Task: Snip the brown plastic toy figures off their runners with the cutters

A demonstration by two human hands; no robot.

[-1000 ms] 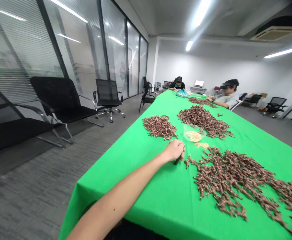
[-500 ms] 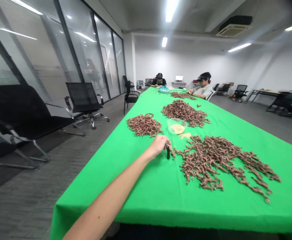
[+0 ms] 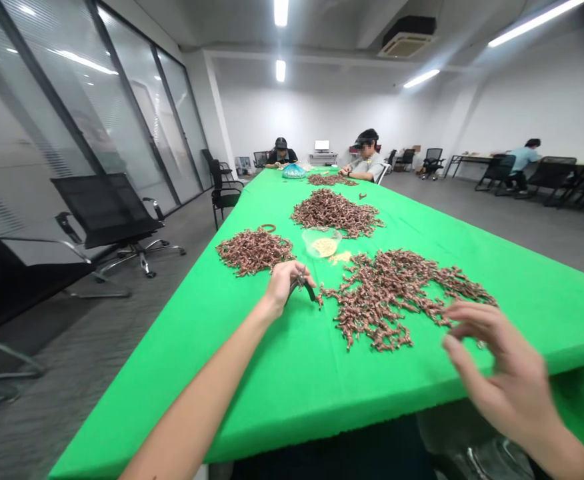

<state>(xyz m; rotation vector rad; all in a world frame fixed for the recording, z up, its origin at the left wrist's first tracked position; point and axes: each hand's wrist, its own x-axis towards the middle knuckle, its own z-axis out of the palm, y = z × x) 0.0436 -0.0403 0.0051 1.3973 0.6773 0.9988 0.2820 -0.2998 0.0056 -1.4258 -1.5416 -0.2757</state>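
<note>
My left hand point(image 3: 283, 285) is closed round pliers point(image 3: 310, 292) with curved black handles and a silvery metal part, held just over the green cloth. Close to the handle tip lies a small brown knobbly piece point(image 3: 321, 300), at the left fringe of a spread pile of such pieces point(image 3: 382, 293). Blurred by motion, my right hand point(image 3: 505, 370) hovers over the near right end of that pile. Its fingers are apart, and I see nothing in them.
A clear bowl point(image 3: 322, 243) of pale bits stands mid-table, some spilled beside it. More brown piles lie left point(image 3: 255, 252) and behind point(image 3: 335, 212), with a brown ring point(image 3: 268, 227). Two people sit at the far end. Office chairs point(image 3: 107, 210) line the left side.
My right hand has come into view from the lower right. The view has swung right. My left hand has turned the pliers, so more of the handles shows.
</note>
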